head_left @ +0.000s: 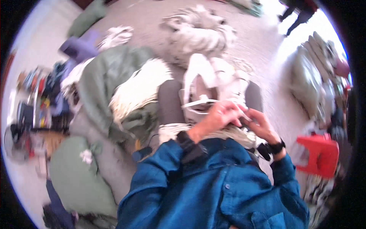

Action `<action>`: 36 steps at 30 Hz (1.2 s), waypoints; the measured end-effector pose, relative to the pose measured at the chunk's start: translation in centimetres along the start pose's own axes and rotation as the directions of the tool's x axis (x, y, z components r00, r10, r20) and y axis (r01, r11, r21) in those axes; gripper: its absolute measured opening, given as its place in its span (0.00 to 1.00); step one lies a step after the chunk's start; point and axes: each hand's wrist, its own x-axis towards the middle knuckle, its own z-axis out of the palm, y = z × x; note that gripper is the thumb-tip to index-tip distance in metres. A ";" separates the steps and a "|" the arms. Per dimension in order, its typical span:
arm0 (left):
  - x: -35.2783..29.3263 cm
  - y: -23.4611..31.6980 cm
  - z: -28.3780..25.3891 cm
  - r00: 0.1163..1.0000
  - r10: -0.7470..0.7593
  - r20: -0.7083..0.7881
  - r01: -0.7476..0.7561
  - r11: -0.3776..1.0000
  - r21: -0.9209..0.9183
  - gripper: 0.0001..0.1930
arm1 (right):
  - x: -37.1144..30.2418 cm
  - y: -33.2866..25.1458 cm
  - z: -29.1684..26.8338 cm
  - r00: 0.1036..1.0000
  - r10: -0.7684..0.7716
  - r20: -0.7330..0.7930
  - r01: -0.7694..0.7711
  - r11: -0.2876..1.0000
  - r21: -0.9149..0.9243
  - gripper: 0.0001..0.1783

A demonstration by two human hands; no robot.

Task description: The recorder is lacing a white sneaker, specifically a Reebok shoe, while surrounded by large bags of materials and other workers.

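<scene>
My left hand (223,115) and my right hand (261,124) meet above my lap, fingers curled in and thumbs close to the fingertips. Between them is a small pale bit, too blurred to name. Under and beyond the hands, off-white cloth-like pieces (234,86) lie bundled between my knees. To their left is a white folded piece (200,68) with an opening and a narrow white band (200,102) across it. More cream material (244,137) rests on my lap below the hands. A dark watch (277,147) is on my right wrist.
Beyond my knees stands a big off-white heap (198,38). At left, a cream fringed bundle (141,86) lies on a grey-green sack (110,72), near a green cushion-like thing (78,175). A red plastic stool (318,154) and filled pale sacks (307,78) are at right. A person's legs (299,17) show far right.
</scene>
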 end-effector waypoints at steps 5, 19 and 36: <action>1.2 -0.5 0.5 0.990 -0.136 -0.033 0.127 0.974 -0.186 0.08 | 0.0 1.0 2.0 0.970 -0.220 -0.108 0.173 0.926 -0.335 0.14; -5.7 2.3 -0.6 0.989 0.099 -0.112 0.025 0.632 0.775 0.08 | 0.1 2.3 2.0 0.885 -0.360 -0.294 0.190 0.857 -0.479 0.10; 1.1 -0.8 0.0 0.837 0.403 0.370 -0.271 -0.281 0.921 0.11 | -1.7 1.8 1.1 0.861 -0.338 -0.380 0.244 0.930 -0.276 0.11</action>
